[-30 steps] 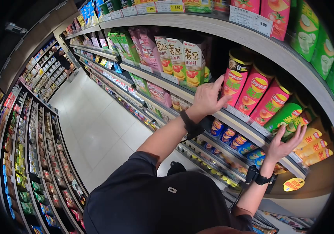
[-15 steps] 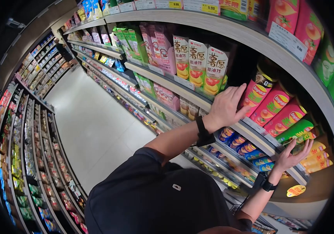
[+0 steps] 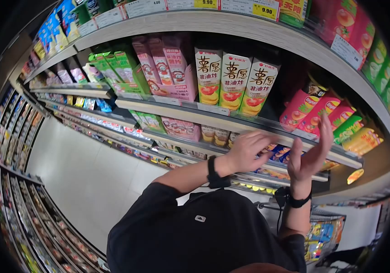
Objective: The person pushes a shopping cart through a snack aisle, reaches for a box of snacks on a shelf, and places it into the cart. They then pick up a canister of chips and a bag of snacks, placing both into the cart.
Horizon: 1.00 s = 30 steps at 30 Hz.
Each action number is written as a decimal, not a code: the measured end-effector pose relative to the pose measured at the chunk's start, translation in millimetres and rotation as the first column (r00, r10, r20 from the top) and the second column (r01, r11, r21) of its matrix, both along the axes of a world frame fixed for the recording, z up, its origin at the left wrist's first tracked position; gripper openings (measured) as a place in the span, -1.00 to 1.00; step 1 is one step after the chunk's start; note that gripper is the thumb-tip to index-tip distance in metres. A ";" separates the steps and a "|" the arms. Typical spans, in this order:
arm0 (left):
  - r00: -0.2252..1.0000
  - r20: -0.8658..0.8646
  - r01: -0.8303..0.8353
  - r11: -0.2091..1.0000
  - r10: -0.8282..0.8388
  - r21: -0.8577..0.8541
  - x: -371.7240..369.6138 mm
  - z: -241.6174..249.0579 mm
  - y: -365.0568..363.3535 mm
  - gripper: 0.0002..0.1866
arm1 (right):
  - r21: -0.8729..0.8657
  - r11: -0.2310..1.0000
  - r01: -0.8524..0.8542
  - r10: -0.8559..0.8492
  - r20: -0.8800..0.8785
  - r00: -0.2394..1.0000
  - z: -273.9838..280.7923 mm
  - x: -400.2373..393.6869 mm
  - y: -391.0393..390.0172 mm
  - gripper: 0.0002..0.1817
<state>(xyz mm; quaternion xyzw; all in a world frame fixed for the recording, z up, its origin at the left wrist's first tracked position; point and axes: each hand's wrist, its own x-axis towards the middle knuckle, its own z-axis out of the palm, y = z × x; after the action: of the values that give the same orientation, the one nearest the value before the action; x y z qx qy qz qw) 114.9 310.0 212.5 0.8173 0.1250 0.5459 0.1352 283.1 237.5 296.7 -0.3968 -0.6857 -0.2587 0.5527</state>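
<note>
My left hand [image 3: 251, 152] is in front of the shelf edge, fingers loosely bent and a little blurred, thumb apart from them, with nothing seen in it. To its right, my right hand [image 3: 312, 152] is raised with fingers stretched upward and the thumb apart, holding nothing. Behind and above the right hand stand pink Lay's canisters [image 3: 300, 108] on the shelf. White snack boxes with Chinese lettering and tomato pictures [image 3: 262, 86] stand upright to their left. Both wrists wear black bands.
Pink cartoon boxes [image 3: 173, 73] and green packs [image 3: 124, 68] fill the shelf farther left. Green and yellow canisters [image 3: 362, 142] are at the right. A shopping cart [image 3: 326, 227] with packages stands at lower right. Another stocked shelf [image 3: 35, 223] lines the aisle's left side.
My left hand has come away from the pink canisters, down and left. My right hand has moved left from the green and yellow canisters. The view has turned.
</note>
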 end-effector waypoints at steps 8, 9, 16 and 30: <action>0.970 -0.163 -0.240 0.603 0.180 -0.761 -179.9 -138.7 -12.7 -0.78 | -0.007 0.997 0.072 -0.072 0.026 0.997 61.3 -67.1 66.7 -0.34; 0.945 -0.227 -0.323 0.587 0.234 -0.743 -204.2 -155.8 -16.7 -0.78 | 0.018 0.993 0.115 -0.115 0.019 0.993 63.5 -69.8 75.5 -0.34; 0.867 -0.330 -0.473 0.407 0.374 -0.781 -303.1 -234.6 -26.9 -0.78 | 0.141 0.967 0.215 -0.217 0.003 0.976 58.7 -85.9 98.1 -0.41; 0.936 -0.191 -0.326 0.524 0.297 -0.787 -263.3 -169.3 12.7 -0.76 | -0.070 0.927 0.367 -0.369 -0.014 0.929 41.0 -94.8 115.1 -0.63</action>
<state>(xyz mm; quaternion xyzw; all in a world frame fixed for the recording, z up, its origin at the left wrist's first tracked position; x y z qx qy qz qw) -148.4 322.6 43.2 0.6386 0.5051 0.4305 0.3896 188.3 352.6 337.7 -0.5400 -0.5999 -0.3295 0.4900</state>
